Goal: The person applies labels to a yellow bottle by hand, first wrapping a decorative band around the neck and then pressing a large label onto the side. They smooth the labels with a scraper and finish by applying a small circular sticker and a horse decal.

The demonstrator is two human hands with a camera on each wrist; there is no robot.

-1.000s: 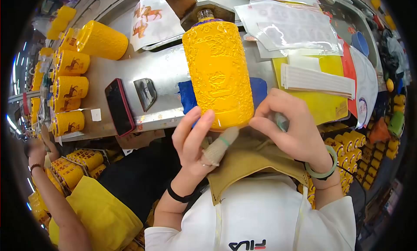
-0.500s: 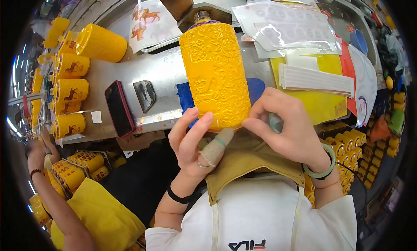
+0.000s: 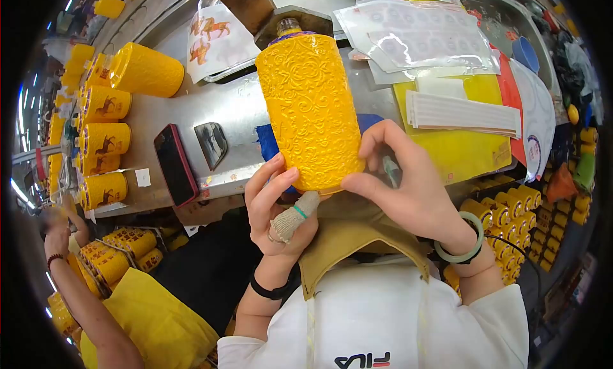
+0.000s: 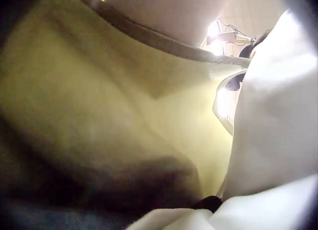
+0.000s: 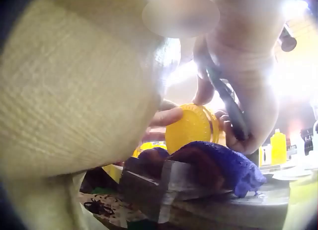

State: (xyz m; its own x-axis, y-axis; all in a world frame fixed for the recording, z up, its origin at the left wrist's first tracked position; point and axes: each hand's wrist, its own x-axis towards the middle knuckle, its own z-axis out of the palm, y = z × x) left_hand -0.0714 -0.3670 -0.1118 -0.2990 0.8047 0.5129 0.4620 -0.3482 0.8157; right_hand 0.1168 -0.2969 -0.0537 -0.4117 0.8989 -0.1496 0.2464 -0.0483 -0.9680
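Observation:
A yellow embossed bottle [image 3: 310, 107] leans away from me, its clear neck [image 3: 288, 26] at a dark angular holder [image 3: 290, 18]. My left hand [image 3: 278, 206] grips the bottle's lower left, fingertips on its side and a cloth-wrapped digit [image 3: 297, 219] with a green band at the base. On the lower right, my right hand [image 3: 408, 184] holds the bottle between thumb and forefinger. A slender dark grey-green object [image 5: 228, 103] is tucked in that hand, its kind unclear. The right wrist view shows the bottle's round base [image 5: 191, 128] above blue cloth [image 5: 223, 163]. Apron fabric [image 4: 124, 91] fills the left wrist view.
Several yellow bottles with horse pictures [image 3: 105, 139] line the bench's left, beside a phone [image 3: 175, 165] and a dark flat plate [image 3: 211, 145]. Transparent sheets [image 3: 421, 37] and white strips [image 3: 463, 112] lie right. Another person's arm [image 3: 96, 299] is at left.
The bottle has turned about its long axis, so its panel has gone from view and scrollwork shows. My right forefinger has moved up its side, spreading from the thumb.

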